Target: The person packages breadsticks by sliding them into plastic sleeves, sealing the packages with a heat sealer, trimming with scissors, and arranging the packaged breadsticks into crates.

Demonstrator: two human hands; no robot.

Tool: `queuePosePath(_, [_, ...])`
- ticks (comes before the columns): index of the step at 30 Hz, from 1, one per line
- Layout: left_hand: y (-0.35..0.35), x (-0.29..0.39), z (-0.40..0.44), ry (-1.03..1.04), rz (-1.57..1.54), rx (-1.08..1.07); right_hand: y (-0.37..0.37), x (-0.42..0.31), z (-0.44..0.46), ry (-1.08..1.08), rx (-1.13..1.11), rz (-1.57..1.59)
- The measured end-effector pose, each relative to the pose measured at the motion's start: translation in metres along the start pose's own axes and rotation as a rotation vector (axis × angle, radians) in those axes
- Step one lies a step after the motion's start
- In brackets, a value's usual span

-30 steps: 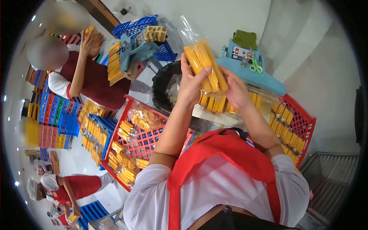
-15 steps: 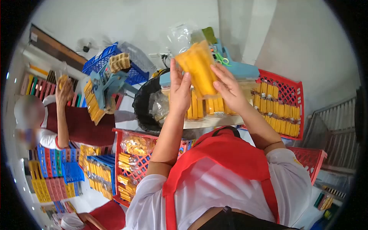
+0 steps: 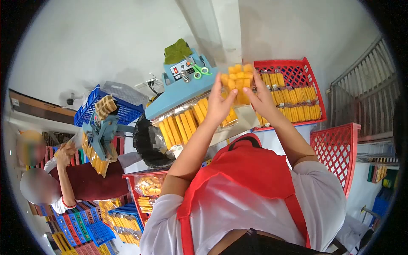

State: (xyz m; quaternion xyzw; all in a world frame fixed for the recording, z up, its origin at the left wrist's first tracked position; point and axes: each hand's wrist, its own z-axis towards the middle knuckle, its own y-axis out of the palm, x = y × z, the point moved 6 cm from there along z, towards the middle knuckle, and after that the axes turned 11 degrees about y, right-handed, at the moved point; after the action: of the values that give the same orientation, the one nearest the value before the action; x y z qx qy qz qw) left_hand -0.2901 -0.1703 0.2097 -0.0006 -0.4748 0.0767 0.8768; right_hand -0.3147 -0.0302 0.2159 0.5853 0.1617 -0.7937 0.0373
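My left hand (image 3: pixel 220 103) and my right hand (image 3: pixel 262 98) hold a clear plastic bag of yellow sticks (image 3: pixel 239 80) between them, one hand at each side, thumbs on the near face. The blunt ends of the sticks face up toward me. Under and left of my hands, several filled bags of yellow sticks (image 3: pixel 180 126) lie in a row on a pale work surface (image 3: pixel 244 123). Behind that row stands a light-blue sealing machine (image 3: pixel 182 95), with green-handled scissors (image 3: pixel 199 70) and a green cloth (image 3: pixel 177 52) on it.
To the right, a red crate (image 3: pixel 316 93) holds rows of filled bags; another red crate (image 3: pixel 333 146) stands nearer. A black-lined bin (image 3: pixel 144 142) is left of the work surface. Further left, a co-worker (image 3: pixel 91 180) is beside a second blue machine (image 3: pixel 102 131) and a blue crate (image 3: pixel 129 114).
My hands have moved right with the bag, from over the sealing machine toward the red crate. The bag has tilted so the stick ends face me. My view has turned to the right.
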Motion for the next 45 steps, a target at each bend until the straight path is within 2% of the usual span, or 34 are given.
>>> queuePosePath(2, [0.017,-0.021,-0.005,-0.126,0.419,-0.197,-0.006,0.050,-0.006,0.020,0.057,-0.083])
queuePosePath(3, [0.024,-0.044,-0.012,-0.181,0.231,-0.186,-0.004,0.070,-0.010,0.076,0.005,0.096])
queuePosePath(4, [0.028,-0.041,-0.013,-0.181,0.230,-0.194,-0.004,0.080,-0.012,0.128,-0.048,0.276])
queuePosePath(5, [0.031,-0.042,-0.018,-0.239,0.345,-0.242,-0.007,0.087,-0.015,0.129,-0.042,0.279])
queuePosePath(7, [0.034,-0.044,-0.023,-0.305,0.466,-0.297,-0.008,0.085,-0.021,0.072,-0.033,-0.021])
queuePosePath(9, [0.036,-0.039,-0.026,-0.175,0.606,-0.280,-0.013,0.081,-0.017,0.086,-0.012,-0.049])
queuePosePath(10, [0.038,-0.038,-0.026,-0.186,0.607,-0.289,-0.016,0.074,-0.016,0.090,0.005,-0.086])
queuePosePath(12, [0.041,-0.020,-0.016,0.057,0.778,-0.244,-0.017,0.062,-0.013,0.075,0.015,-0.156])
queuePosePath(13, [0.041,-0.015,-0.013,0.054,0.779,-0.246,-0.018,0.056,-0.011,0.046,0.024,-0.232])
queuePosePath(15, [0.040,-0.015,-0.011,-0.100,0.774,-0.280,-0.020,0.046,-0.010,-0.002,0.064,-0.313])
queuePosePath(17, [0.037,-0.014,-0.012,-0.046,0.773,-0.217,-0.022,0.033,-0.008,-0.054,0.101,-0.392])
queuePosePath(19, [0.037,-0.007,-0.013,0.002,0.767,-0.158,-0.024,0.028,-0.008,0.001,0.078,-0.520])
queuePosePath(21, [0.032,-0.001,-0.012,0.034,0.634,-0.005,-0.025,0.026,-0.007,-0.037,0.098,-0.462])
queuePosePath(22, [0.031,-0.002,-0.013,0.029,0.634,0.002,-0.027,0.024,-0.007,-0.078,0.125,-0.401])
queuePosePath(23, [0.026,-0.010,-0.016,-0.059,0.542,0.051,-0.028,0.025,-0.008,-0.080,0.116,-0.403])
queuePosePath(25, [0.023,-0.019,-0.020,-0.146,0.449,0.110,-0.034,0.045,-0.007,0.156,-0.002,-0.044])
queuePosePath(26, [0.025,-0.023,-0.023,-0.178,0.292,0.138,-0.036,0.048,-0.008,0.158,-0.012,-0.048])
queuePosePath(27, [0.028,-0.026,-0.027,-0.209,0.134,0.166,-0.037,0.057,-0.010,0.260,-0.056,0.094])
queuePosePath(28, [0.030,-0.029,-0.031,-0.216,0.131,0.176,-0.038,0.065,-0.012,0.362,-0.099,0.235])
queuePosePath(30, [0.039,-0.039,-0.038,-0.306,-0.090,0.163,-0.042,0.068,-0.013,0.337,-0.148,0.255])
queuePosePath(34, [0.041,-0.038,-0.040,-0.241,-0.074,0.129,-0.045,0.069,-0.015,0.325,-0.222,0.362])
queuePosePath(36, [0.048,-0.045,-0.039,-0.298,-0.189,-0.094,-0.042,0.078,-0.012,0.358,-0.307,0.389])
queuePosePath(37, [0.045,-0.046,-0.037,-0.302,-0.190,-0.088,-0.039,0.083,-0.009,0.384,-0.385,0.418])
queuePosePath(39, [0.051,-0.048,-0.033,-0.342,-0.342,-0.207,-0.040,0.088,-0.004,0.370,-0.426,0.442])
queuePosePath(43, [0.051,-0.056,-0.030,-0.377,-0.402,-0.161,-0.037,0.091,0.003,0.327,-0.433,0.444])
queuePosePath(45, [0.052,-0.057,-0.030,-0.428,-0.414,-0.047,-0.029,0.090,0.002,0.353,-0.414,0.460])
